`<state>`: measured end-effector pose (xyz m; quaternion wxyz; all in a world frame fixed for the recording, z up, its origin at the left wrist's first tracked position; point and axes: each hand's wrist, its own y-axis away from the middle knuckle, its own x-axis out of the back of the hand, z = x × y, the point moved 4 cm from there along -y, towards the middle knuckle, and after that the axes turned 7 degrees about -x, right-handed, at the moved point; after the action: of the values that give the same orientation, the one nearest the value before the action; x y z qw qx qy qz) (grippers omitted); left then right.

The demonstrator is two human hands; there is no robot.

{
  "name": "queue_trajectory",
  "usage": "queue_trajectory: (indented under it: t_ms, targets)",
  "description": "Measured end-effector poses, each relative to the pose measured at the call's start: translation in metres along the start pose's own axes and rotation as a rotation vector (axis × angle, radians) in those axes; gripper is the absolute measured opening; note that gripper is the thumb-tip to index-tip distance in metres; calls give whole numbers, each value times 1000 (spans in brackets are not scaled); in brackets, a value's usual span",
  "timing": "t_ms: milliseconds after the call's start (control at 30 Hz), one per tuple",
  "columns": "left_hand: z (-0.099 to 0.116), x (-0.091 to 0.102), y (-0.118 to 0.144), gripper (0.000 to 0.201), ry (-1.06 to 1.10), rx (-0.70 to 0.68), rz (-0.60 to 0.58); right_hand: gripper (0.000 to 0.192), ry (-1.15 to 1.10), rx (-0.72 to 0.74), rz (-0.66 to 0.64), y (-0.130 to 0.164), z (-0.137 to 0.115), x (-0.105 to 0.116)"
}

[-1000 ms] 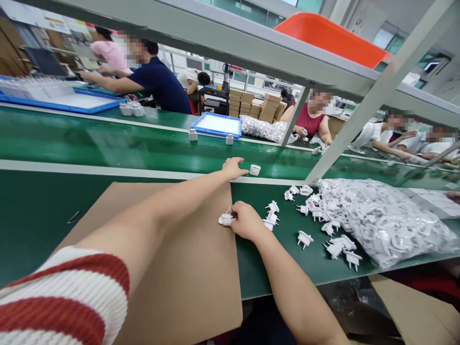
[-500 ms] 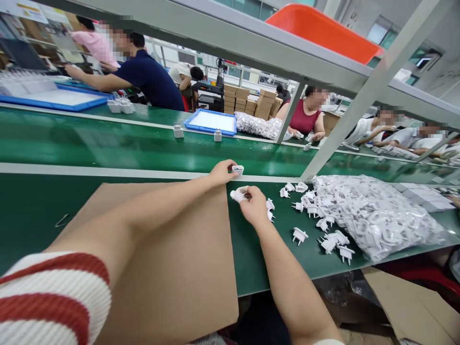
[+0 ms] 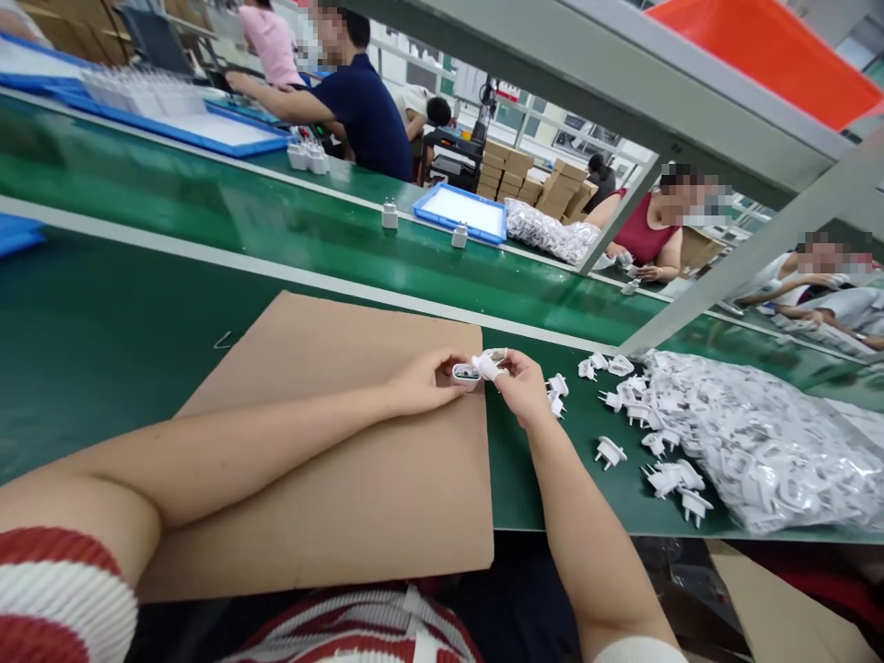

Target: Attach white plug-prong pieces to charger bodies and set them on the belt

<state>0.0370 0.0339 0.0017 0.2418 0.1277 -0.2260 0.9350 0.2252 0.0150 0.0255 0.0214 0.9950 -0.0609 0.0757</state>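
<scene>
**Two white parts meeting above the cardboard**

On the green desk (image 3: 103,322), right of both grips, a clear bag (image 3: 760,442) holds many white plug inserts, more lying loose beside it. Under the hands lies a cardboard sheet (image 3: 331,442). Left hand (image 3: 421,379) is clamped on a small charger shell (image 3: 465,373); right hand (image 3: 523,387) pinches a plug insert (image 3: 487,366) touching it. Both look light, stiff, smooth: best held by the edges

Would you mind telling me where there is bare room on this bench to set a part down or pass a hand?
The cardboard sheet is bare below the left hand and right hand, which meet at a white housing. The green bench left of the sheet is bare too. It is crowded right of the hands: loose plug pieces, then the bag of parts.
</scene>
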Motion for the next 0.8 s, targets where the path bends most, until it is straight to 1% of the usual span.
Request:
queue_trajectory:
  t_ms: [67,133,200,267,333,400,433,467,500,567,600,667,700,733,800]
  targets:
    - [-5,-1,-2,47,67,21,-22,32,104,103,11,4,-5,-3]
    - [-8,-1,-3,47,114,43,-42,25,213,234,20,11,-15,-6]
    - [-9,0,-4,47,136,52,-34,19,324,347,19,17,-24,-10]
    - [-8,0,-4,47,157,40,-21,19,391,394,15,22,-28,-14]
    - [-6,0,-3,45,181,31,-21,27,372,375,29,23,-28,-15]
    - [-7,0,-3,44,188,37,-20,39,303,330,69,22,-26,-12]
    - [-7,0,-3,44,178,44,-19,42,269,306,93,21,-25,-10]
    - [-8,0,-3,44,163,48,-20,41,240,282,112,21,-24,-8]
    - [-9,0,-3,44,147,47,-21,35,214,251,119,20,-23,-6]
    - [-10,1,-3,43,119,35,-22,26,151,173,84,18,-22,-5]
    - [-10,1,-3,43,112,32,-20,26,111,134,41,17,-21,-5]
    - [-10,1,-3,43,118,39,-9,35,52,91,-44,16,-21,-7]
    - [-10,1,-3,44,128,45,-6,38,60,103,-61,17,-22,-8]
    - [-10,1,-4,45,140,51,-7,37,106,141,-49,18,-24,-8]
    - [-9,1,-4,45,144,58,-16,26,310,280,23,21,-30,-7]
